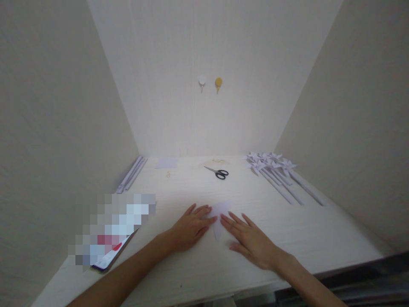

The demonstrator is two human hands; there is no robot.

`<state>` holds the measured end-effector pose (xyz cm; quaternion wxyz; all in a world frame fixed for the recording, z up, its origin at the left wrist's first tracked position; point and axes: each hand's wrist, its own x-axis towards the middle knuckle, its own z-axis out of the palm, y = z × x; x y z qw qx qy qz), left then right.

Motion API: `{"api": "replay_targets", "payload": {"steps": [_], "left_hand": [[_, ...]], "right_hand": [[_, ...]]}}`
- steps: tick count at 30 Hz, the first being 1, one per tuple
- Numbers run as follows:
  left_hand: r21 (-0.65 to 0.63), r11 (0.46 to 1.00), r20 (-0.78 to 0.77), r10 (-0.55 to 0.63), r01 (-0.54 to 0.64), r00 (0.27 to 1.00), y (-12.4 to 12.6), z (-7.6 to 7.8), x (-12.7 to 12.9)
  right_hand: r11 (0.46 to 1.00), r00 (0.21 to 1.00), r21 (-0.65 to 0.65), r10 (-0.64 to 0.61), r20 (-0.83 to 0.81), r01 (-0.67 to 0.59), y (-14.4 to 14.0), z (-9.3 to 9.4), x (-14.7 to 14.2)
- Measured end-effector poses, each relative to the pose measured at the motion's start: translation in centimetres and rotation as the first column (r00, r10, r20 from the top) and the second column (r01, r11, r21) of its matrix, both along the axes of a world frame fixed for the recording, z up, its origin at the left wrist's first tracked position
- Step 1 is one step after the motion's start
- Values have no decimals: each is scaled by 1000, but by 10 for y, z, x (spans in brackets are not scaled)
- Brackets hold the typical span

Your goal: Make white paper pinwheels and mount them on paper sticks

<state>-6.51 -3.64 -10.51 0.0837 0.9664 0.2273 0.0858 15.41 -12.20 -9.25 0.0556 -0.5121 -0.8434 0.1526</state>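
Note:
A small pale lilac sheet of paper lies on the white table, partly covered by my fingers. From the left, my left hand rests flat with fingers spread, its fingertips on the paper's left edge. My right hand lies opposite, fingers stretched out, fingertips touching the paper's right side. Part of the paper narrows to a point toward me; whether it is folded there I cannot tell for sure. Beyond the hands lies a pair of black-handled scissors, blades pointing left.
Several paper pinwheels on rolled sticks lie at the right. Rolled paper sticks and a flat lilac square sit at the back left. A phone, mostly pixelated, is at the left. Two hooks are on the wall.

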Motion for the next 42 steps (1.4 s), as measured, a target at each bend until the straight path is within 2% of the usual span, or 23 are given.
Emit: {"api": "replay_targets", "payload": {"steps": [7, 11, 13, 15, 20, 24, 27, 34, 39, 42], "left_hand": [[-18, 1000, 3, 5, -5, 1000, -1, 3, 1], [-22, 999, 30, 40, -40, 999, -3, 6, -1], [-15, 998, 41, 63, -63, 997, -4, 7, -2], [-8, 996, 47, 94, -94, 994, -4, 6, -2], [-45, 976, 39, 216, -214, 976, -1, 0, 0], [-121, 932, 51, 350, -342, 935, 4, -6, 1], [-187, 903, 97, 409, -387, 907, 9, -11, 1], [-407, 829, 233, 500, -383, 834, 16, -14, 3], [-519, 769, 306, 574, -373, 760, 17, -10, 4], [-585, 732, 317, 603, -349, 732, 17, -5, 4]], "right_hand": [[964, 969, 118, -244, 35, 239, 43, -5, 23], [890, 926, 256, -365, -97, 377, 54, -18, 14], [885, 929, 287, -328, -173, 366, 57, -25, 4], [912, 951, 300, -218, -220, 278, 60, -28, -8], [952, 946, 285, -16, -323, 113, 74, -23, -34], [945, 906, 246, -100, -412, 216, 87, -22, -40], [942, 867, 186, -163, -470, 278, 92, -24, -40], [943, 775, 51, -239, -586, 329, 91, -22, -37], [953, 802, 104, -177, -570, 284, 91, -24, -36], [954, 809, 93, -185, -558, 283, 90, -24, -37]]}}
